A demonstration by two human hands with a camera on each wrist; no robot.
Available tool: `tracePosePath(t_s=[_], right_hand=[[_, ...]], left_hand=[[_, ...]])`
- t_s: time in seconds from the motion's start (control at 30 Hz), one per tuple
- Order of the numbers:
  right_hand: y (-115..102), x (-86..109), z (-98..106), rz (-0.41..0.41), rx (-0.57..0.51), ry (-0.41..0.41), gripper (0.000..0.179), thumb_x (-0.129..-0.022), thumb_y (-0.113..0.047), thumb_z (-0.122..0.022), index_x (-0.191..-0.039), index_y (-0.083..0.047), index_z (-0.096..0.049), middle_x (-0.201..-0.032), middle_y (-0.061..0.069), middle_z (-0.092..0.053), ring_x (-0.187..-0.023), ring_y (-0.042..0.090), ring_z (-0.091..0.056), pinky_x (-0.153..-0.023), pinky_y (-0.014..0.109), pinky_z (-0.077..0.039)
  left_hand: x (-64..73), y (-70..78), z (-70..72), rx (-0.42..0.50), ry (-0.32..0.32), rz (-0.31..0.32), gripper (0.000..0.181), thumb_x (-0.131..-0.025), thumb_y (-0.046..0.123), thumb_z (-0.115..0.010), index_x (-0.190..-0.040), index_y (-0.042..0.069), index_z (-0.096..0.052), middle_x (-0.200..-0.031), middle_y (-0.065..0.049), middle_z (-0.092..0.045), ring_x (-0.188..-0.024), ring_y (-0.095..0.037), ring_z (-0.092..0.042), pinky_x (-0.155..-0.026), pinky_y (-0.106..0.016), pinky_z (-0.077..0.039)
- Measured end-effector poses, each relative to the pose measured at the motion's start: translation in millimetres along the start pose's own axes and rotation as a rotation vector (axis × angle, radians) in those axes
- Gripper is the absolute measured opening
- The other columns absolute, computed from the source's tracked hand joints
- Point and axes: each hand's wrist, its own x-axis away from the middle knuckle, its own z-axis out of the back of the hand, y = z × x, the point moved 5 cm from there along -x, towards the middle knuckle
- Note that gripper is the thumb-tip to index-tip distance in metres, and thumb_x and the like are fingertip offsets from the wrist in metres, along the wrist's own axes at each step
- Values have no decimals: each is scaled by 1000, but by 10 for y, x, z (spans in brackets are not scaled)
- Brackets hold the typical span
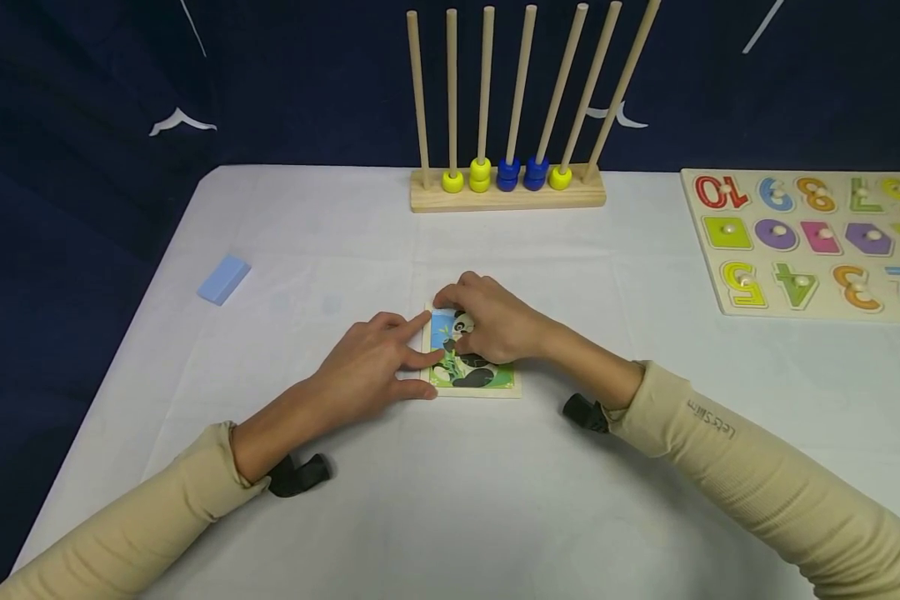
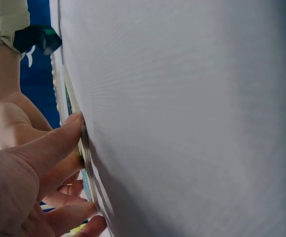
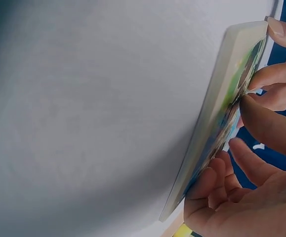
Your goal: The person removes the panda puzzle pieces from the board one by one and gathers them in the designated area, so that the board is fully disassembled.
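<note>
A small square panda picture puzzle (image 1: pixel 474 379) in a pale wooden frame lies flat on the white-covered table. My left hand (image 1: pixel 371 362) comes from the left, its fingers spread and fairly straight, with the tips resting on the frame's left side and the picture. In the left wrist view its thumb (image 2: pixel 59 136) touches the puzzle's edge. My right hand (image 1: pixel 498 321) lies over the upper right of the picture, covering part of it. Its thumb (image 3: pixel 268 121) presses on the picture, while its bent fingers (image 3: pixel 202 185) touch the far edge.
A wooden bead stand (image 1: pixel 507 200) with tall rods and yellow and blue beads stands at the back. To the right lies a knobbed number-and-shape board (image 1: pixel 765 250). A light blue block (image 1: pixel 223 279) lies on the left. White cloth (image 1: pixel 450 500) covers the table.
</note>
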Motion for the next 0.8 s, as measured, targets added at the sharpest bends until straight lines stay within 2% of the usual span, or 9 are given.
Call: tracePosePath(t_s=[0.17, 0.33, 0.6, 0.8], right_hand=[[-2, -7, 5, 15, 30, 10, 45, -85, 8, -62, -130, 4, -61, -111, 14, -57, -101, 27, -51, -92, 39, -42], [-16, -16, 11, 43, 38, 34, 46, -82, 16, -52, -124, 5, -64, -108, 14, -59, -97, 27, -54, -90, 39, -44], [2, -19, 14, 53, 18, 56, 44, -80, 16, -55, -121, 4, -64, -108, 13, -60, -98, 26, -56, -89, 40, -46], [0, -17, 14, 45, 16, 52, 38, -84, 5, -67, -122, 4, -65, -108, 13, -60, -96, 25, -55, -87, 39, -45]], left_hand=[[1, -1, 0, -1, 3, -3, 47, -86, 42, -75, -129, 24, -67, -154, -14, -38, -126, -34, -45, -93, -50, -42], [7, -2, 1, 6, 5, -1, 47, -86, 41, -75, -129, 24, -68, -155, -13, -37, -125, -33, -45, -92, -50, -42], [10, 1, -3, 17, 8, -5, 47, -86, 40, -76, -129, 23, -67, -155, -14, -37, -125, -33, -45, -92, -50, -42], [12, 0, -6, 14, 4, -7, 46, -87, 40, -75, -130, 23, -67, -155, -14, -36, -126, -33, -44, -93, -50, -42]])
